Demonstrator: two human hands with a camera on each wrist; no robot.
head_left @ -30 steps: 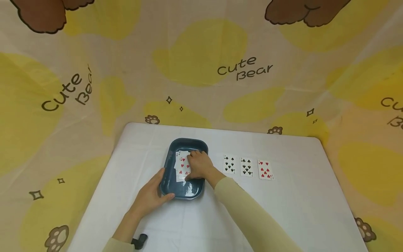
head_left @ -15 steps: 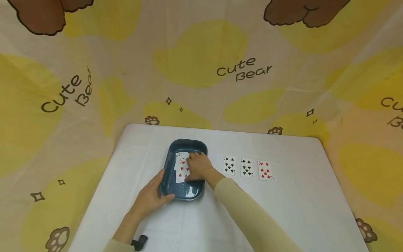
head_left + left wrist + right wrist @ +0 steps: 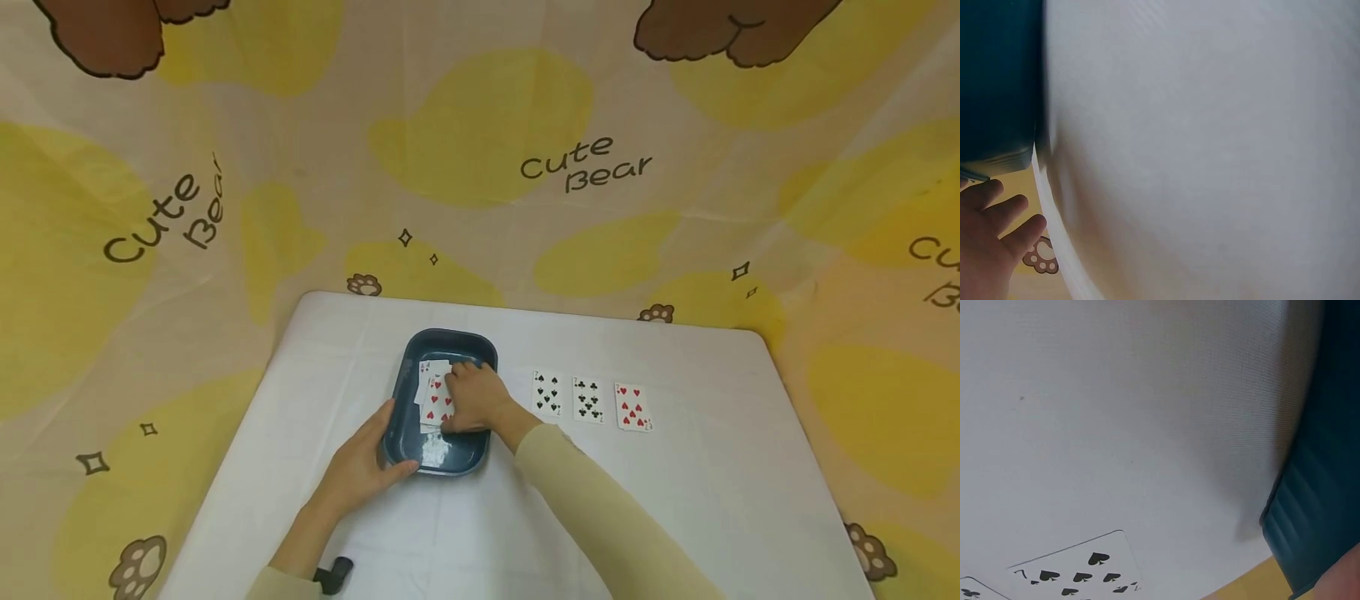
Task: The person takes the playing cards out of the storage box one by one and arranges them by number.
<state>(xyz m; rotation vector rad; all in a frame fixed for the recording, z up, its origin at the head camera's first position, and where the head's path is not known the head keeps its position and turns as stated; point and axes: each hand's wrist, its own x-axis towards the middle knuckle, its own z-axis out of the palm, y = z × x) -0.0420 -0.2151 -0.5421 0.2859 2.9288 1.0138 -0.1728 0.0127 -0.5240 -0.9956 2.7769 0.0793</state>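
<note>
A dark blue tray (image 3: 408, 417) stands on the white-covered table, holding a loose pile of face-up playing cards (image 3: 425, 369). A heart card (image 3: 436, 403) is uppermost. My right hand (image 3: 480, 396) reaches in over the tray's right rim and grips the pile's right side, thumb at the near edge and fingers at the far edge; it hides part of the cards. Against the tray's left wall lies my left hand (image 3: 358, 469), its thumb on the near rim. In the left wrist view its fingers (image 3: 1013, 215) are spread beside the tray's side.
Right of the tray three face-up cards lie in a row: the seven of spades (image 3: 547, 392), the seven of clubs (image 3: 588, 400) and the seven of hearts (image 3: 633, 407). A yellow patterned cloth (image 3: 480, 167) hangs behind the table (image 3: 712, 467).
The heart card has shifted slightly toward the near right, showing more of the card behind it. The right hand stays over the pile and the left hand keeps its place at the tray.
</note>
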